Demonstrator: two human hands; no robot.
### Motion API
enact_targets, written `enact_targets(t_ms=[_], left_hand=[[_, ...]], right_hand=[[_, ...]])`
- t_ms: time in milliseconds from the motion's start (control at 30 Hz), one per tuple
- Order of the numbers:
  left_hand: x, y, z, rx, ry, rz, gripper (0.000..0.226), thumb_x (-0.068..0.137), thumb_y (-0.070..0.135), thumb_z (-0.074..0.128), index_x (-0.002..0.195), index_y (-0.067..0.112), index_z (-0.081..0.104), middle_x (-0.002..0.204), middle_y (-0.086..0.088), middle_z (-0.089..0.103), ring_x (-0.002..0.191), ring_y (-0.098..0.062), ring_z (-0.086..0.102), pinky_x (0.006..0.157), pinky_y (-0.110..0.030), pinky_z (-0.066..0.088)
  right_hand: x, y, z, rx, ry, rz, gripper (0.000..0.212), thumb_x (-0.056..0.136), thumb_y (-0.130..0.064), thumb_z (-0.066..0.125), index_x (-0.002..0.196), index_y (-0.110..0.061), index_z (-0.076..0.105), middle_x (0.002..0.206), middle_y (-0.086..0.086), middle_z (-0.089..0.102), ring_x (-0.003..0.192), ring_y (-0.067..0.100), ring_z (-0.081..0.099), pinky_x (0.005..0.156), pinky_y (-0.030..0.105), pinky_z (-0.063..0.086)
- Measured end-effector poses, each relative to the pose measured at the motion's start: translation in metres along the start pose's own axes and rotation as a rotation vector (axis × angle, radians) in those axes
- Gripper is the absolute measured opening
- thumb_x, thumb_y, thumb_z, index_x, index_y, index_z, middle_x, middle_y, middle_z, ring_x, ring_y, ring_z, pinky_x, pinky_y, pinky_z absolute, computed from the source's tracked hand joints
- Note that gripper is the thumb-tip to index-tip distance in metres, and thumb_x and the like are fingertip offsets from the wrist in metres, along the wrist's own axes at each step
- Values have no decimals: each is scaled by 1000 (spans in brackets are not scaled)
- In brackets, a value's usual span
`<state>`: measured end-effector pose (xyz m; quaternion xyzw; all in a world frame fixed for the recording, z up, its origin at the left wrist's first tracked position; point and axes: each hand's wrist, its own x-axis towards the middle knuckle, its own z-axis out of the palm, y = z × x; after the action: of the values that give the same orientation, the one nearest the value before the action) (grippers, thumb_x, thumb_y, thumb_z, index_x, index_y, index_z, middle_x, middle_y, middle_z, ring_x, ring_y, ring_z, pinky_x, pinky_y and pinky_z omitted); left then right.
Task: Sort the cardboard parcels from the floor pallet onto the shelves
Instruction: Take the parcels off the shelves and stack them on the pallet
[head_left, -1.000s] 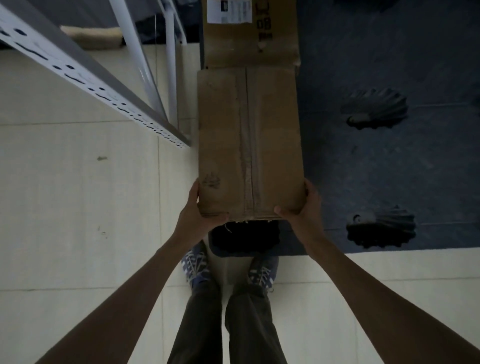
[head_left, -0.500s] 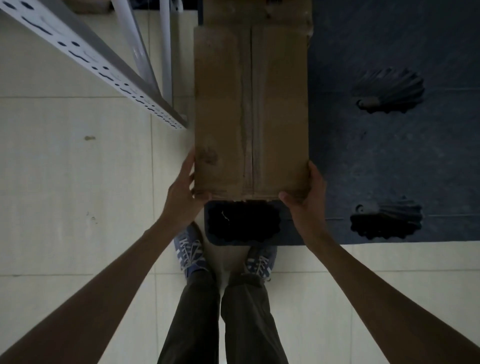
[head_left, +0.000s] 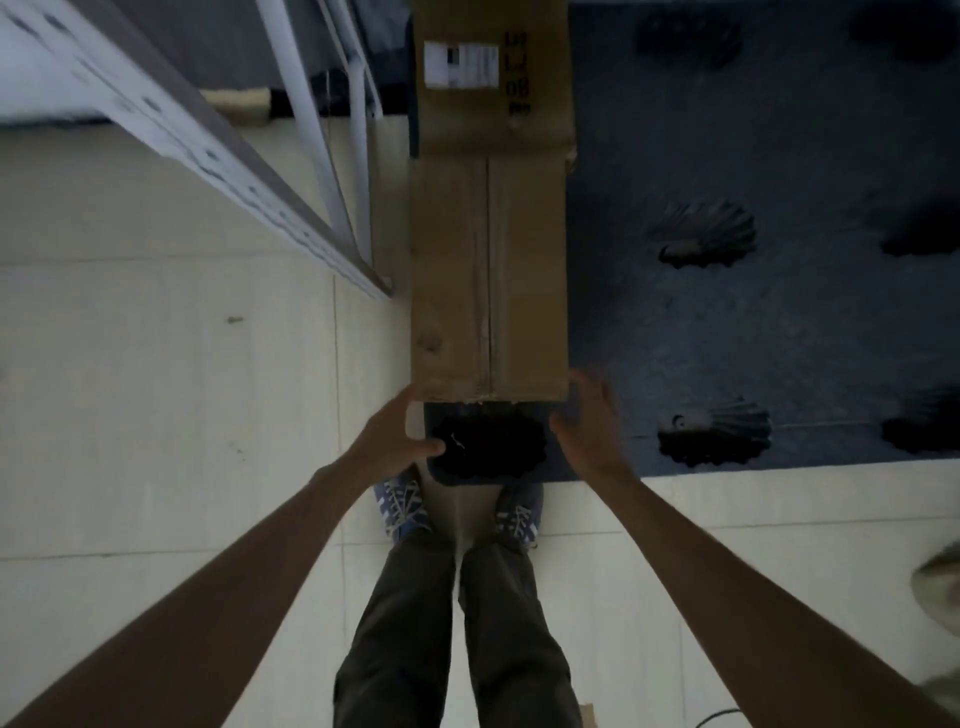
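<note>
A long brown cardboard parcel (head_left: 488, 280) with a taped seam lies lengthwise along the left side of the blue floor pallet (head_left: 727, 322). Behind it is a second parcel (head_left: 493, 78) with a white label. My left hand (head_left: 397, 436) hovers at the near left corner of the long parcel, fingers spread and thumb pointing right. At the near right corner is my right hand (head_left: 587, 426), fingers loosely extended. Both hands are blurred and grip nothing that I can see; I cannot tell whether the fingertips still touch the cardboard.
A grey-white metal shelf frame (head_left: 249, 171) with perforated uprights runs diagonally at the upper left, close to the parcel's left side. The pallet has dark round recesses (head_left: 711, 431). My shoes (head_left: 402, 501) stand on pale floor tiles at the pallet's near edge.
Both hands gripped the long parcel's near corners before. The grip is gone now, and the hands sit just below its near edge.
</note>
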<state>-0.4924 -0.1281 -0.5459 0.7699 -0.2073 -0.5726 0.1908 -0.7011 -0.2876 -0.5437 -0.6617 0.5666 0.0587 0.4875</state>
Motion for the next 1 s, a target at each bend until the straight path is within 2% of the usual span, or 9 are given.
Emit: enact_targets(t_ms=[100, 167, 233, 367, 500, 700, 767, 867, 1000], left_hand=[[-68, 46, -26, 52, -65, -19, 80, 88, 28, 77, 154, 22, 32, 157, -6, 39, 141, -18, 37, 106, -25, 33], [-111, 86, -53, 77, -75, -19, 74, 89, 33, 76, 152, 22, 39, 151, -6, 45, 138, -22, 43, 105, -27, 38], [-156, 128, -83, 119, -30, 39, 64, 89, 36, 75, 145, 24, 46, 138, -3, 52, 124, -18, 51, 97, -22, 41], [-246, 204, -136, 111, 144, 204, 44, 88, 20, 78, 128, 19, 58, 107, 2, 59, 102, -15, 60, 81, -7, 42], [-324, 246, -173, 149, 272, 299, 39, 91, 17, 73, 126, 21, 57, 103, 2, 60, 97, -13, 61, 69, -4, 42], [-430, 250, -231, 265, 371, 274, 49, 93, 40, 69, 138, 26, 53, 125, 3, 60, 113, -15, 59, 88, -21, 43], [-462, 241, -254, 273, 439, 268, 51, 94, 43, 68, 139, 27, 52, 129, 2, 61, 116, -17, 59, 94, -25, 45], [-502, 219, -292, 257, 527, 264, 51, 94, 44, 67, 140, 27, 52, 129, 2, 61, 116, -17, 59, 96, -27, 47], [-539, 175, -340, 220, 602, 257, 50, 93, 44, 68, 139, 30, 53, 128, 3, 60, 112, -15, 59, 89, -22, 43]], right_hand=[[-58, -52, -43, -51, -179, -42, 21, 91, 4, 58, 107, -6, 50, 89, 2, 46, 87, 23, 47, 79, 40, 39], [-91, -96, -79, -124, -231, -89, 30, 92, 1, 58, 94, -25, 42, 78, -6, 38, 72, 19, 45, 72, 39, 37], [-124, -149, -118, -180, -249, -165, 34, 96, -9, 59, 95, -36, 38, 80, -11, 43, 69, 8, 48, 73, 34, 43], [-173, -246, -186, -231, -242, -316, 39, 99, -18, 58, 138, -21, 51, 115, -2, 64, 104, 17, 64, 79, 22, 48], [-218, -336, -228, -230, -213, -505, 34, 99, -15, 59, 133, -16, 57, 103, -7, 60, 94, 11, 61, 62, 6, 43], [-287, -439, -226, -316, -254, -720, 32, 101, -8, 57, 132, -6, 59, 127, 25, 63, 116, 36, 60, 89, 22, 52], [-310, -467, -212, -365, -300, -734, 31, 102, -11, 55, 132, -5, 58, 125, 23, 63, 114, 36, 62, 89, 31, 52], [-342, -504, -185, -395, -303, -787, 30, 98, -11, 60, 127, -6, 62, 100, 7, 62, 84, 19, 60, 70, 21, 48], [-374, -546, -139, -406, -318, -821, 27, 96, -15, 64, 123, -11, 63, 92, 5, 60, 86, 19, 60, 76, 29, 49]])
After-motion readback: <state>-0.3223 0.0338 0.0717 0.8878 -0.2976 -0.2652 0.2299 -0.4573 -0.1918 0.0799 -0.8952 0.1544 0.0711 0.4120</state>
